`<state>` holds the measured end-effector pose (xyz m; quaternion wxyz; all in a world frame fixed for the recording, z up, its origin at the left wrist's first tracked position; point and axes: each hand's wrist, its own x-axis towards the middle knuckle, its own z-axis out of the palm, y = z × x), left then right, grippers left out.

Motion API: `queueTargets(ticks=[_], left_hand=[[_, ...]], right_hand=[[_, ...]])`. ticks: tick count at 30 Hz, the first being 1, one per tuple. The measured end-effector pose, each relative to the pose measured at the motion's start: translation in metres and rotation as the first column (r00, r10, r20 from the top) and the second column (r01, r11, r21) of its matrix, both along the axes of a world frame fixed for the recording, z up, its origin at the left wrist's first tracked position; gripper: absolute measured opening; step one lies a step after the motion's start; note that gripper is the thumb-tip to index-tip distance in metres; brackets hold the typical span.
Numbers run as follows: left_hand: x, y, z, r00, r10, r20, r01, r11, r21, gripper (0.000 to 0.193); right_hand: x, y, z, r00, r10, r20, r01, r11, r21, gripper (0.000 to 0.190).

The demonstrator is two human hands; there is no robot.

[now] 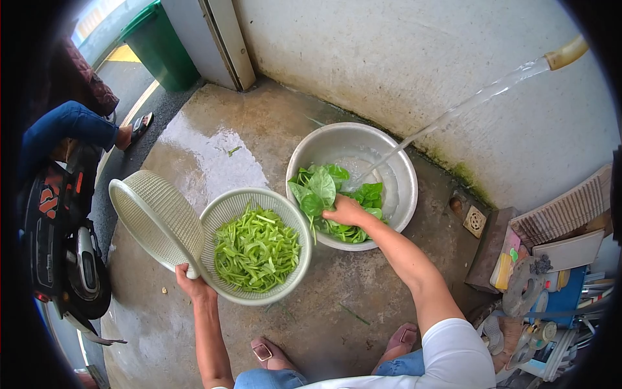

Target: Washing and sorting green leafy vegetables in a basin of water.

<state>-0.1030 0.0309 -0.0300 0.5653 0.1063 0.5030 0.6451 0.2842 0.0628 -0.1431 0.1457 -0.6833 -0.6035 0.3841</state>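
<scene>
My left hand (195, 283) grips the rim of an empty pale plastic colander (160, 214), which is tilted up on its side. Beside it stands a second plastic colander (303, 253) filled with cut light-green vegetable pieces (257, 248). With my right hand (346, 212) I hold a bunch of leafy greens (318, 189) at the left side of a round metal basin (406, 194). More greens lie in the basin. Water (452, 109) pours into it from a yellowish hose (566, 53) at the upper right.
A concrete wall (413, 63) runs behind the basin. At right are a floor drain (474, 221), a washboard (563, 219) and assorted clutter. A motor scooter (63, 243) with a person's jeans-clad leg (73, 124) is at left, a green bin (160, 48) behind.
</scene>
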Motion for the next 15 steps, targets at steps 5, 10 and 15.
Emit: queueTargets(ticks=[5, 10, 15], left_hand=[[-0.008, 0.001, -0.003, 1.0, 0.002, -0.015, -0.002, 1.0, -0.008, 0.029], [-0.011, 0.0, -0.005, 1.0, -0.003, 0.003, 0.003, 1.0, -0.002, 0.027], [-0.016, 0.004, -0.015, 1.0, 0.003, -0.027, -0.003, 1.0, -0.021, 0.033]], right_hand=[[-0.002, 0.0, 0.008, 1.0, 0.018, 0.013, -0.018, 0.999, -0.031, 0.062], [-0.006, -0.004, 0.011, 0.999, 0.017, 0.028, -0.016, 0.999, -0.031, 0.064], [0.003, 0.004, 0.022, 0.998, 0.048, 0.044, -0.044, 0.994, -0.104, 0.068]])
